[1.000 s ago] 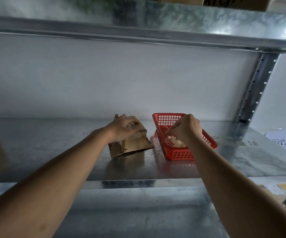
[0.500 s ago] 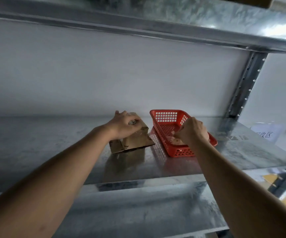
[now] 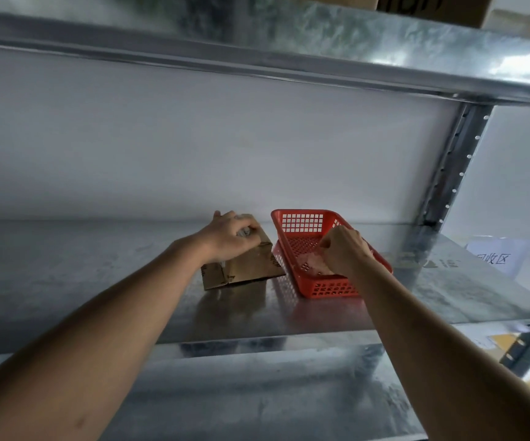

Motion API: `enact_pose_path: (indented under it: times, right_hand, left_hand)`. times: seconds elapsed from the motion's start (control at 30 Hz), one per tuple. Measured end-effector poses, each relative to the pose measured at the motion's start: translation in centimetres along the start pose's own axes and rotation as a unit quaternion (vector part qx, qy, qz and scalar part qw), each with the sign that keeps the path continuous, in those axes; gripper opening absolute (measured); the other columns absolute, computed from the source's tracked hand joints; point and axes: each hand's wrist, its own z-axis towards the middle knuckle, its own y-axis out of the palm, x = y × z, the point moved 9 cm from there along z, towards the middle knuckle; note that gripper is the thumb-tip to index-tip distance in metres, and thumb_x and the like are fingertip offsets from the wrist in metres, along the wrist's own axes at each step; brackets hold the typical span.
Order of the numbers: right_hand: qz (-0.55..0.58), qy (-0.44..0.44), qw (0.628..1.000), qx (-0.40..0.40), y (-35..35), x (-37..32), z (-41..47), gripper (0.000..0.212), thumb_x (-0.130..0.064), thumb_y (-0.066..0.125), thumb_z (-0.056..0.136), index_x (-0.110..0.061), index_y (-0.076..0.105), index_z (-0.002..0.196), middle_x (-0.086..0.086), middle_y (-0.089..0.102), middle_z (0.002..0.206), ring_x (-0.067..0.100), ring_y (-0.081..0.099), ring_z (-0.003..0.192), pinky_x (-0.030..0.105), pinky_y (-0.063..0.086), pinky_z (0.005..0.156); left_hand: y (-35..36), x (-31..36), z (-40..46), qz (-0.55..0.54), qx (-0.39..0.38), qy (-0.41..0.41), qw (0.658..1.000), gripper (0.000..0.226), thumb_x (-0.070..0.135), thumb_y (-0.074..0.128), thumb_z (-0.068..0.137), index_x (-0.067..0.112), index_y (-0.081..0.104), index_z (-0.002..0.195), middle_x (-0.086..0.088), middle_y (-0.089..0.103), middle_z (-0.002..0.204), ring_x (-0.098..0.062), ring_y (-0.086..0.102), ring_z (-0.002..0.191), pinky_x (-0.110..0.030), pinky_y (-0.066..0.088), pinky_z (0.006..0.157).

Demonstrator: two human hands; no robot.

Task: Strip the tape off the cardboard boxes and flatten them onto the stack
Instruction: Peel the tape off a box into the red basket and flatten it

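Dropping tape wad (image 3: 316,264) into red basket (image 3: 292,246): my right hand (image 3: 343,249) pinches it; my left hand (image 3: 230,235) grips box (image 3: 250,265). Release low, inside rim, so sticky tape doesn't cling.

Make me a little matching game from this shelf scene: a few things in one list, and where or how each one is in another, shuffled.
Things:
1. cardboard box
2. red basket
3. left hand
4. right hand

Places:
A. reaching down inside the basket
B. resting on top of the box
C. on the metal shelf, left of the basket
D. on the shelf, right of the box

Pairs: 1-C, 2-D, 3-B, 4-A
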Motion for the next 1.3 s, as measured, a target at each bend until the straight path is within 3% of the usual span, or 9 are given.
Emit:
enact_pose_path:
  times: [0.33, 0.5, 0.6, 0.8, 0.9, 1.0, 1.07, 1.17, 1.3]
  right_hand:
    - [0.046, 0.007, 0.999, -0.024, -2.2, 3.7, 0.9, 0.014, -0.026, 0.093, 0.074, -0.023, 0.082, 0.082, -0.006, 0.069, 0.077, 0.008, 0.059, 0.067, 0.024, 0.051, 0.060]
    - [-0.010, -0.007, 1.000, 0.013, -3.2, 4.0, 1.6, 0.005, -0.018, 0.072, 0.093, -0.014, 0.073, 0.090, 0.004, 0.069, 0.085, 0.018, 0.062, 0.069, 0.028, 0.049, 0.057]
    - [-0.023, -0.029, 0.999, 0.016, -3.5, 2.9, 1.7, 0.014, -0.008, 0.057, 0.094, -0.014, 0.064, 0.083, 0.008, 0.068, 0.085, 0.021, 0.059, 0.067, 0.025, 0.036, 0.049]
    - [0.031, -0.167, 0.985, 0.035, -4.5, -1.9, 0.1, 0.031, -0.031, 0.060, 0.101, -0.030, 0.070, 0.130, 0.005, 0.066, 0.133, 0.026, 0.068, 0.105, 0.034, 0.056, 0.079]
    - [0.075, -0.201, 0.977, 0.016, -4.1, -4.1, -0.8, 0.029, -0.026, 0.060, 0.102, -0.029, 0.072, 0.128, 0.002, 0.070, 0.129, 0.017, 0.068, 0.084, 0.027, 0.055, 0.068]
    - [0.108, -0.236, 0.965, -0.027, -2.6, -6.5, -1.5, 0.025, -0.023, 0.064, 0.102, -0.022, 0.075, 0.123, 0.002, 0.074, 0.122, 0.009, 0.063, 0.084, 0.019, 0.052, 0.073]
    - [0.116, -0.263, 0.957, -0.047, -1.8, -8.1, -2.1, 0.025, -0.028, 0.066, 0.101, -0.020, 0.076, 0.122, 0.001, 0.075, 0.114, 0.009, 0.065, 0.085, 0.016, 0.050, 0.071]
    - [0.106, -0.309, 0.943, -0.070, -0.7, -10.1, -2.7, 0.028, -0.038, 0.071, 0.097, -0.022, 0.077, 0.120, -0.012, 0.069, 0.096, 0.007, 0.064, 0.086, 0.015, 0.046, 0.069]
    - [0.102, -0.323, 0.938, -0.081, -0.2, -11.0, -2.4, 0.030, -0.031, 0.074, 0.095, -0.019, 0.076, 0.122, -0.003, 0.075, 0.112, 0.005, 0.063, 0.094, 0.016, 0.040, 0.076]
  left_hand:
    - [0.4, 0.3, -0.2, -0.026, 0.004, -0.033, 0.999, 0.026, 0.053, 0.052, 0.098, 0.050, 0.055, 0.123, 0.005, 0.045, 0.131, -0.022, 0.032, 0.137, -0.055, 0.034, 0.116]
    - [0.7, 0.8, -0.1, -0.023, 0.006, -0.047, 0.999, 0.029, 0.046, 0.053, 0.095, 0.048, 0.056, 0.124, 0.009, 0.046, 0.122, -0.022, 0.034, 0.133, -0.054, 0.035, 0.114]
    - [1.0, 1.5, -0.2, -0.022, 0.012, -0.044, 0.999, 0.032, 0.057, 0.052, 0.082, 0.049, 0.058, 0.112, 0.011, 0.048, 0.118, -0.022, 0.035, 0.127, -0.055, 0.038, 0.111]
    - [1.2, 2.0, -0.7, -0.030, 0.022, -0.043, 0.998, 0.048, 0.071, 0.048, 0.074, 0.049, 0.057, 0.115, 0.012, 0.048, 0.120, -0.022, 0.036, 0.131, -0.055, 0.036, 0.112]
    - [1.1, 1.8, -0.8, -0.025, 0.023, -0.049, 0.998, 0.038, 0.057, 0.055, 0.095, 0.047, 0.056, 0.132, 0.009, 0.044, 0.137, -0.024, 0.035, 0.139, -0.052, 0.032, 0.118]
    - [0.7, 0.9, -0.8, -0.034, 0.035, -0.044, 0.998, 0.033, 0.035, 0.048, 0.108, 0.047, 0.059, 0.137, 0.003, 0.035, 0.159, -0.023, 0.028, 0.151, -0.044, 0.023, 0.124]
    - [0.2, 0.0, -0.8, -0.017, 0.046, -0.034, 0.998, 0.035, 0.028, 0.046, 0.110, 0.051, 0.062, 0.131, 0.001, 0.041, 0.156, -0.024, 0.034, 0.149, -0.039, 0.026, 0.124]
    - [-0.4, -0.6, -1.2, 0.034, 0.050, -0.026, 0.998, 0.038, 0.028, 0.047, 0.110, 0.030, 0.055, 0.147, -0.001, 0.045, 0.153, -0.023, 0.039, 0.146, -0.027, 0.029, 0.115]
    - [-1.5, -1.9, -1.3, 0.050, 0.072, -0.044, 0.995, 0.041, 0.031, 0.052, 0.108, 0.022, 0.057, 0.147, -0.001, 0.047, 0.151, -0.024, 0.038, 0.145, -0.035, 0.028, 0.121]
